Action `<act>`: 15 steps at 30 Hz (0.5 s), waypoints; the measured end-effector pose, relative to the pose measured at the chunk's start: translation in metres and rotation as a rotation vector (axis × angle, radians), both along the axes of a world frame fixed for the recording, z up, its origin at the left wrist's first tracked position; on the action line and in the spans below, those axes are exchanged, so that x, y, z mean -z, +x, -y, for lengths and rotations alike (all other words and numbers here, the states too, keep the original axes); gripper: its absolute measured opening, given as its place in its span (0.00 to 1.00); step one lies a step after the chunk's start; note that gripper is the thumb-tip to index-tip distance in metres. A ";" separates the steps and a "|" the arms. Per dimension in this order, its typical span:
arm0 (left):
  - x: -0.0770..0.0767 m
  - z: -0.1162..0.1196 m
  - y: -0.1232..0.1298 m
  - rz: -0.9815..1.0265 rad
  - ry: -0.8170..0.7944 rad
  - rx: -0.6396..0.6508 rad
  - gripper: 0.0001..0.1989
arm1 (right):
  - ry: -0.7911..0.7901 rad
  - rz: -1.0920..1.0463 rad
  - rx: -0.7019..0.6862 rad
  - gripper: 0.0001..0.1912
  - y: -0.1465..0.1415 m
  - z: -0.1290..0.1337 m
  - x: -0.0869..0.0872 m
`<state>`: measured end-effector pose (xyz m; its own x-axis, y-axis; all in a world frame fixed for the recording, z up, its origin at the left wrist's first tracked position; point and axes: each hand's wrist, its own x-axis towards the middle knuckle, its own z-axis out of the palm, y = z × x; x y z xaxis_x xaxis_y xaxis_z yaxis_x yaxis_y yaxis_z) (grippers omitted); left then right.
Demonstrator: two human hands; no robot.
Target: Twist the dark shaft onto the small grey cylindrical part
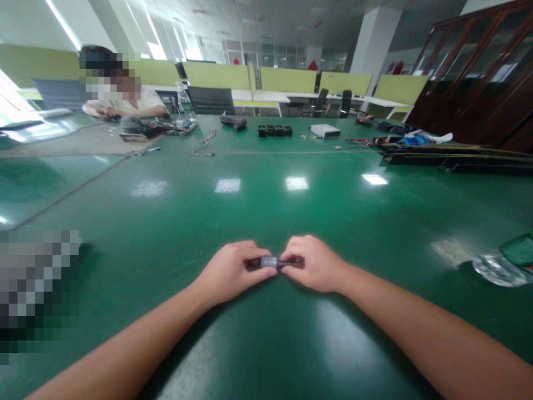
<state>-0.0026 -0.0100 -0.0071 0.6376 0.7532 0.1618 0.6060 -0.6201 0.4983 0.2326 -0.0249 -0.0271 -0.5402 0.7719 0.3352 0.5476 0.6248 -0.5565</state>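
Low over the green table [258, 211], near the middle of the head view, both hands meet at a small dark and grey cylindrical object [269, 261]. My left hand [233, 269] is closed round its left, thicker part, thumb below and fingers above. On the other side my right hand [310, 263] pinches the thin dark end at the right. The object lies roughly level between the two hands. Its far ends are partly hidden by the fingers, and its exact kind is too small to tell.
A clear bottle [502, 269] lies at the right edge. Farther back are a black block [275, 131], a white box [325, 131], a power tool [234, 123], a cable [203, 145] and long dark strips [453, 158]. Another person [125, 100] sits at the back left.
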 end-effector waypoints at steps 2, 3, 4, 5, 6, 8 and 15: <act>0.000 0.000 0.000 -0.005 -0.003 0.000 0.14 | 0.002 0.001 -0.004 0.04 0.000 0.000 0.000; 0.001 0.000 -0.001 -0.007 -0.003 0.000 0.14 | 0.003 0.004 -0.005 0.04 0.001 0.000 0.000; 0.001 0.000 -0.001 -0.006 -0.003 0.000 0.14 | 0.003 0.007 -0.006 0.04 0.001 0.000 0.000; 0.000 0.000 0.000 -0.004 -0.002 0.000 0.14 | 0.002 0.011 -0.005 0.03 0.001 0.000 0.000; 0.000 0.000 0.000 -0.001 -0.002 0.000 0.14 | 0.000 0.012 -0.004 0.03 0.001 0.000 0.000; -0.001 0.001 0.000 0.005 -0.001 -0.001 0.14 | -0.006 0.011 -0.003 0.03 0.001 0.000 -0.001; -0.002 0.000 0.001 -0.003 -0.001 -0.004 0.14 | -0.019 -0.002 0.002 0.03 0.001 0.002 -0.003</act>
